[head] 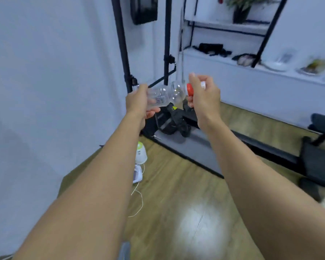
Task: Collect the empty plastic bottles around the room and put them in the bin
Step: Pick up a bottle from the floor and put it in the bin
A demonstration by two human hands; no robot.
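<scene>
A clear empty plastic bottle [167, 95] with a red cap [189, 89] lies sideways in the air between my hands. My left hand [139, 104] grips its base end. My right hand [204, 96] is closed around the red cap end, and something small and white [203, 85] shows between its fingers. Both arms are stretched out in front of me at chest height. No bin is in view.
A white wall is at the left. Black stand poles [123, 53] rise behind the bottle, with a dark bag [169, 121] at their foot. A white and green appliance [140, 153] with a cord sits on the wooden floor. Shelves [270, 72] with dishes run along the right.
</scene>
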